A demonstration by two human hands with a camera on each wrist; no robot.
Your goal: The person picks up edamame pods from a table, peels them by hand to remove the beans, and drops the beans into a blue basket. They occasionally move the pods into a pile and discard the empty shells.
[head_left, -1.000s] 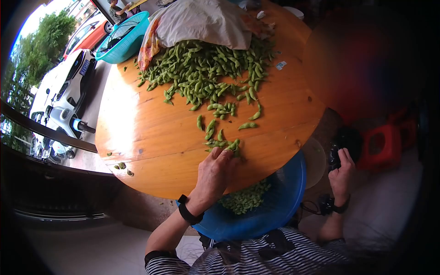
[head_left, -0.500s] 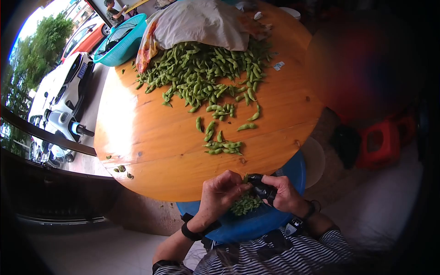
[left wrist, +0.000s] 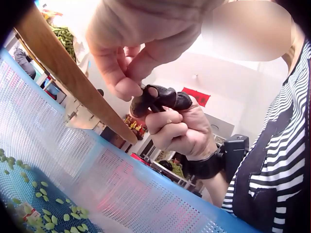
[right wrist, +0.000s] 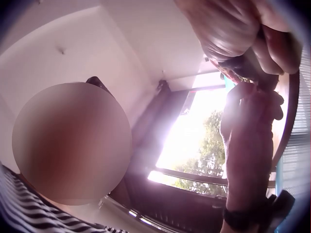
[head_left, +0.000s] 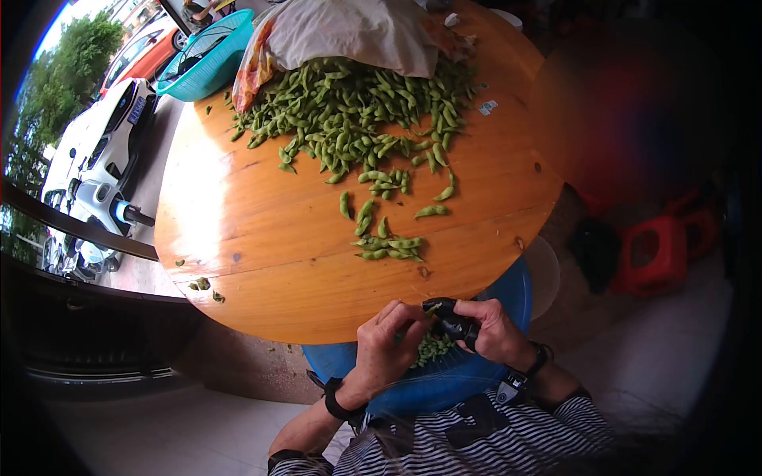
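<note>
Both hands meet over the blue basket [head_left: 516,297] at the table's near edge. In the head view my left hand [head_left: 387,341] pinches a green soybean pod [head_left: 433,309] with thumb and fingertips. My right hand [head_left: 496,333], with black coverings [head_left: 456,325] over its thumb and forefinger, pinches the same pod from the other side. In the left wrist view the left fingertips touch the black-covered fingertips, which mostly hide the pod. Shelled green beans [left wrist: 51,218] lie in the basket below.
A large heap of soybean pods [head_left: 341,119], partly under a pale cloth [head_left: 349,36], covers the far side of the round wooden table [head_left: 278,230]. A small group of pods [head_left: 389,247] lies nearer. A teal basket [head_left: 208,63] stands far left; a red stool [head_left: 652,250] stands right.
The left hand has come back from the small group of pods to above the basket. The right hand has moved in from the far right to meet it at a pod.
</note>
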